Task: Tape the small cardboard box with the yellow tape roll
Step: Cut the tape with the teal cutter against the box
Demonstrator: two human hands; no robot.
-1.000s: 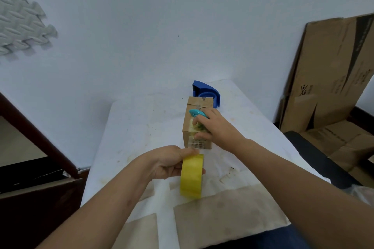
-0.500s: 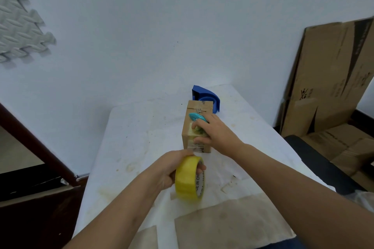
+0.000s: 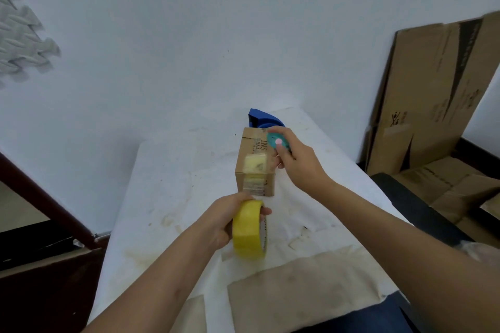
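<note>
The small cardboard box (image 3: 253, 149) stands on the white-covered table (image 3: 173, 192). A strip of yellowish tape runs over its top and down its near face. My left hand (image 3: 227, 220) grips the yellow tape roll (image 3: 250, 230) just in front of the box, on edge, with the tape still leading to the box's near face. My right hand (image 3: 293, 162) is raised beside the box's right side and holds a small teal round cutter (image 3: 277, 141) with a pink centre, its fingers off the box top.
A blue tape dispenser (image 3: 263, 119) sits right behind the box. Brown paper patches (image 3: 303, 289) lie on the table's near end. Flattened cardboard (image 3: 435, 89) leans against the wall at right, more lies on the floor. A dark wooden frame (image 3: 48, 205) stands at left.
My right hand has lifted off the box top and moved right with the teal cutter, baring the tape strip. My left hand has kept the roll near the box's near face.
</note>
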